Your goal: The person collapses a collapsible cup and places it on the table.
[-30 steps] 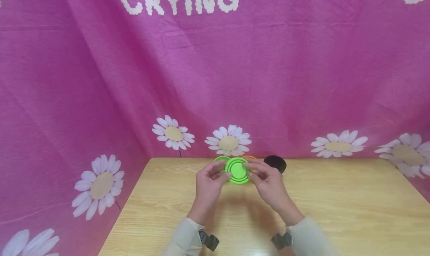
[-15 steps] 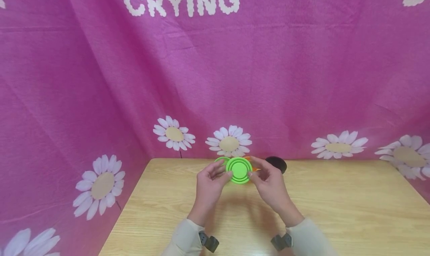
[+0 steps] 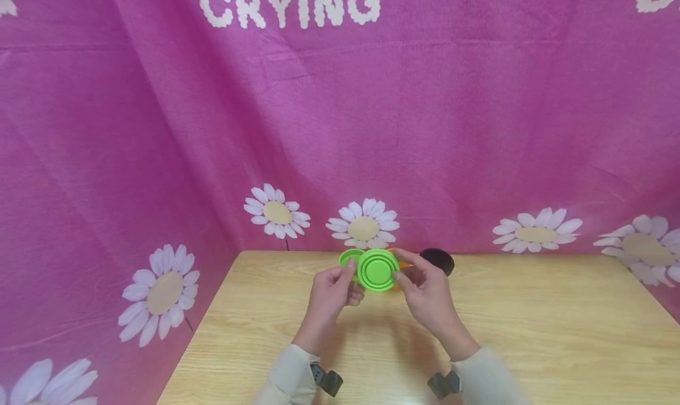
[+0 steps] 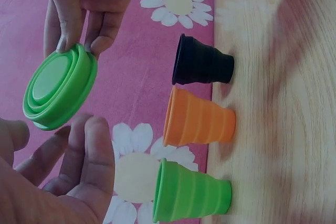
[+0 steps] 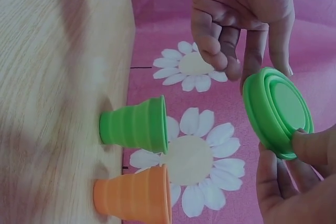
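I record the right hand (image 3: 429, 296) pinching a flattened cup (image 3: 378, 271), the left hand (image 3: 328, 296) relaxed just beside it; a black cup (image 4: 205, 62), orange cup (image 4: 202, 119) and green cup (image 4: 193, 192) stand behind.

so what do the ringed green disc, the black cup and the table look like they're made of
The green disc: probably silicone or another soft plastic, smooth and satin, judging by its molded rings and even color.
The black cup: perhaps similar, matte, given its stepped bands; darkness hides detail.
The table: wood or wood-look laminate, smooth-looking, from its pale grain.
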